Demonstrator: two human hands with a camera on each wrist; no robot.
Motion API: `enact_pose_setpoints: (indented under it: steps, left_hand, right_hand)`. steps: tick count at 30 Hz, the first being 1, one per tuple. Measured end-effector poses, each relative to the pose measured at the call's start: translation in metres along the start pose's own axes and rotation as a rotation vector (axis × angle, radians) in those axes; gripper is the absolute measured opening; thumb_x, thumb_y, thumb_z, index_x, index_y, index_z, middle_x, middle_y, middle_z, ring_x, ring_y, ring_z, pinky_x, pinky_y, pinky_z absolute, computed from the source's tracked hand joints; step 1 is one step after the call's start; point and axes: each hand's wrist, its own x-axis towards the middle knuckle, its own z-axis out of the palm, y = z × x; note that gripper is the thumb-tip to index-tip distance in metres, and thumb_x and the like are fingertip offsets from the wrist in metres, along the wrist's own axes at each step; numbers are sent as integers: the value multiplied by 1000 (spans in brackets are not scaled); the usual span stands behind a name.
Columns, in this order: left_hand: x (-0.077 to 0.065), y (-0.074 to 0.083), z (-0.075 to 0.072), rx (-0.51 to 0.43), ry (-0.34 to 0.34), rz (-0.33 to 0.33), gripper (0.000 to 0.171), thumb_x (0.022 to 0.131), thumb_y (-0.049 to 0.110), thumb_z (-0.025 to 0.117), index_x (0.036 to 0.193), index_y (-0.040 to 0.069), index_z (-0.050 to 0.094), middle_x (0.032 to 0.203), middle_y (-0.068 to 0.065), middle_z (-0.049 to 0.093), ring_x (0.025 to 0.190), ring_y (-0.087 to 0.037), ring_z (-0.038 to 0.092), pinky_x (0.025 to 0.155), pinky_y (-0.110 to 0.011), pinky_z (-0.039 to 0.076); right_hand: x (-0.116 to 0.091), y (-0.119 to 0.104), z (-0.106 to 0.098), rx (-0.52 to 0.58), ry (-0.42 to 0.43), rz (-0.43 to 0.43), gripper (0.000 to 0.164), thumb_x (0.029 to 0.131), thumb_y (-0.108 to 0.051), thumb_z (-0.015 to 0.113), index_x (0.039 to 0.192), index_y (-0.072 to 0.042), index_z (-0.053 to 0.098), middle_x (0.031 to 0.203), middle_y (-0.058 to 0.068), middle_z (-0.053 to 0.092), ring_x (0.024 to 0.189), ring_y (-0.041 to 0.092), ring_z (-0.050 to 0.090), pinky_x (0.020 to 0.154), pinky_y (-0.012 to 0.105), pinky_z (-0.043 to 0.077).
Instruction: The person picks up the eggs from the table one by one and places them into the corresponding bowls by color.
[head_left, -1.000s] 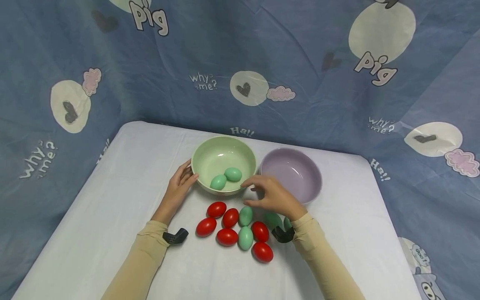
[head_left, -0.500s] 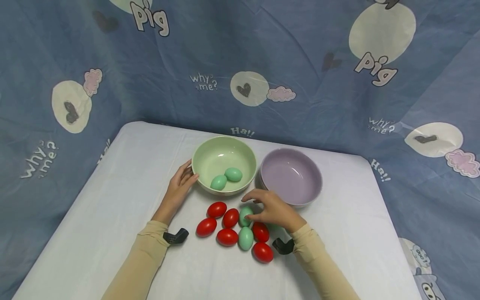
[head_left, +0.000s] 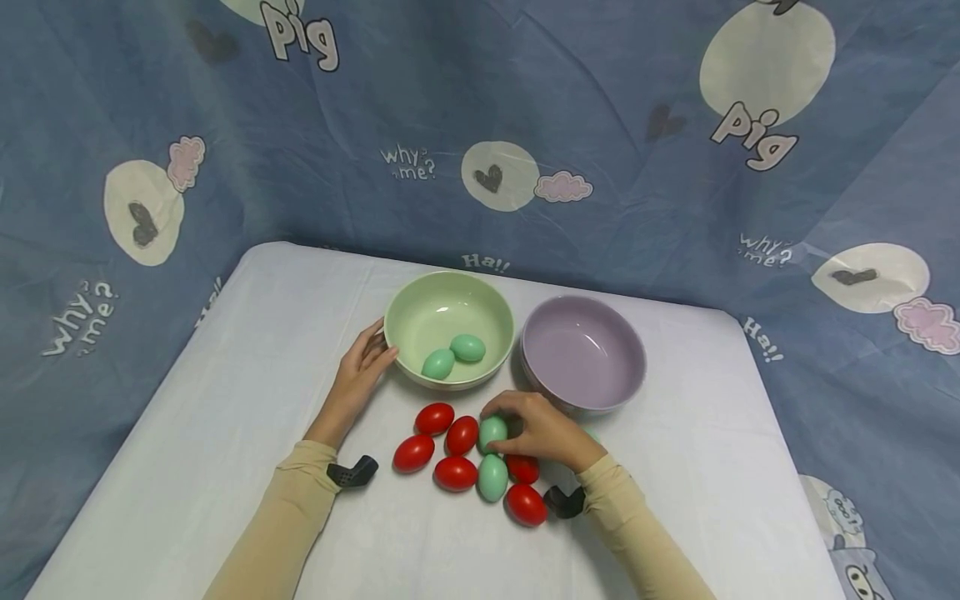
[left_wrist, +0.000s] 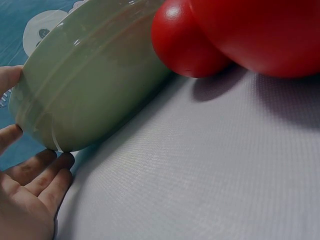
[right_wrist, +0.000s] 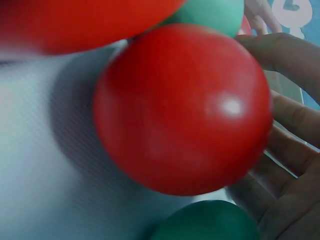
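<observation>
My left hand [head_left: 362, 367] rests its fingers and thumb against the left side of the light green bowl [head_left: 420, 312]. In the left wrist view, the extended fingers [left_wrist: 42, 177] touch the bowl's outer wall and base. Two mint green eggs [head_left: 468, 348] lie inside that bowl. On the cloth, my right hand [head_left: 546, 429] has its thumb and fingers curled round a green egg [head_left: 492, 432], pinching it from both sides. Below it sits another green egg [head_left: 492, 478]. A red egg [head_left: 522, 468] is partly covered by the right hand; it fills much of the right wrist view.
A purple bowl [head_left: 583, 354] stands right of the green one, with nothing visible inside. Several red eggs [head_left: 455, 473] lie in a cluster on the white cloth [head_left: 675, 433]. A further green egg [right_wrist: 207, 222] appears below the right hand. Printed blue fabric [head_left: 337, 192] hangs behind.
The right hand has moved down from between the bowls to the loose eggs, and its thumb and fingers have closed round a green egg. The left hand has stayed at the green bowl.
</observation>
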Motion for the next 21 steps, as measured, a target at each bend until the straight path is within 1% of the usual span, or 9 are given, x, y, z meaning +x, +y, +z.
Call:
enact_pose_setpoints:
  steps: [5,8,11,16,18,21]
  left_hand:
    - [0,1,0,3,-2,1,65,105,34,62,162,26,33,164,-10,42,151,-26,43,118,-14,38]
    - [0,1,-1,3,-2,-2,64,105,34,62,162,26,33,164,-10,42,151,-26,42,119,-16,38]
    - [1,1,-1,7,-1,-6,65,104,35,62,162,27,33,164,-9,42,151,-25,42,122,-21,38]
    - [0,1,0,11,2,-13,65,104,36,62,162,27,34,164,-9,43,151,-25,43,125,-34,35]
    - [0,2,0,10,3,-16,65,104,36,62,162,27,34,164,-9,42,151,-25,43,126,-36,35]
    - [0,2,0,7,3,-19,65,104,35,62,162,27,33,164,-9,42,151,-25,43,126,-36,35]
  right_hand:
    - [-1,-1,2,6,-3,7,36,86,-22,85,120,-16,73,114,-8,74,99,7,64,91,24,58]
    - [-2,-1,3,6,2,1,37,86,-20,85,121,-15,73,115,-7,74,101,8,65,92,25,59]
    - [-2,-1,3,6,6,-4,38,86,-20,85,121,-15,73,115,-6,74,102,8,65,93,26,59]
    - [-2,1,4,8,8,-11,38,86,-20,85,121,-15,73,115,-7,74,102,7,65,93,26,59]
    - [-2,1,4,12,9,-13,38,86,-20,85,121,-15,73,115,-7,74,102,7,65,93,26,59]
    - [-2,1,4,17,7,-4,38,85,-20,85,121,-15,73,115,-8,74,102,6,65,93,25,59]
